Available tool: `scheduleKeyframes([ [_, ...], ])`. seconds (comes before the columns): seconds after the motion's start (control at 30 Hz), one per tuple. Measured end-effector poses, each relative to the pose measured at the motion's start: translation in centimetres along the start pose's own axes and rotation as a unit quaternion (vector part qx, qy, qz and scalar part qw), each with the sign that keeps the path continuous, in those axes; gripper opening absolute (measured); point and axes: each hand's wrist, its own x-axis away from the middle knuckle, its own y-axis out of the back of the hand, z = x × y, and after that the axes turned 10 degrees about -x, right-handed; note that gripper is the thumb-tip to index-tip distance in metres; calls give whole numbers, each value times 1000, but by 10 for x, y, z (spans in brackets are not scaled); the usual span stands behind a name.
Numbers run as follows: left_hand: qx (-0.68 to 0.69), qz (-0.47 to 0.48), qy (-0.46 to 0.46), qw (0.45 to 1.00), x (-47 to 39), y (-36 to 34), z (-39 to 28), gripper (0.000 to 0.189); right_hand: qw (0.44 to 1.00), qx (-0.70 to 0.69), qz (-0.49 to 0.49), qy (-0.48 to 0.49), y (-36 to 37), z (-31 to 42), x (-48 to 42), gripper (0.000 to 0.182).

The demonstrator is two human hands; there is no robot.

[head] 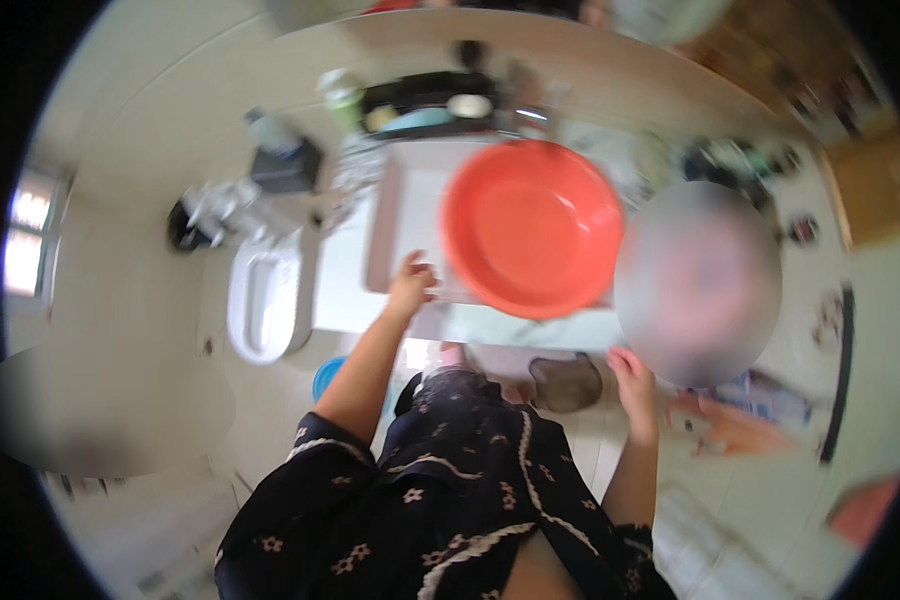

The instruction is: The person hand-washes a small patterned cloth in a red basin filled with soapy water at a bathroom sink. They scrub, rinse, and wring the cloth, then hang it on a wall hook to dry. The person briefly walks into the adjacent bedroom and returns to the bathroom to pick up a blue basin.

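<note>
A red-orange plastic basin (pixel 536 229) sits over the right part of a rectangular sink (pixel 409 217), below the faucet (pixel 531 114). Its inside looks bare. My left hand (pixel 412 283) hovers over the sink's front left area, left of the basin and apart from it. Its fingers are loosely bent, with nothing seen in them. By the front edge of the pale countertop (pixel 345 300), to the right of the basin, is my right hand (pixel 631 371). Its fingers lie close together, and blur hides whether they hold or touch anything.
A black tray (pixel 427 86) with a soap-like white oval (pixel 469 106) stands behind the sink, beside a green-and-white container (pixel 343 97). Left are a dark tissue box (pixel 289 165) and a white squat toilet (pixel 266 300). A blue bucket (pixel 328 375) stands below. A blurred patch covers the counter's right.
</note>
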Motion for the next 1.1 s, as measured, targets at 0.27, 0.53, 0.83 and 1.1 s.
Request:
scheduleKeyframes([
  [0.27, -132, 91, 34, 987, 80, 92, 38, 22, 993, -55, 91, -55, -94, 41, -63, 25],
  [0.53, -141, -181, 188, 955, 155, 118, 220, 23, 958, 44, 282, -12, -178, 88, -123, 26],
  [0.83, 260, -399, 472, 742, 385, -62, 355, 16, 820, 255, 496, 129, -315, 96, -129, 27],
  [1.1, 360, -490, 533, 588, 429, -221, 347, 31, 658, 275, 669, 211, -395, 110, -22, 23],
])
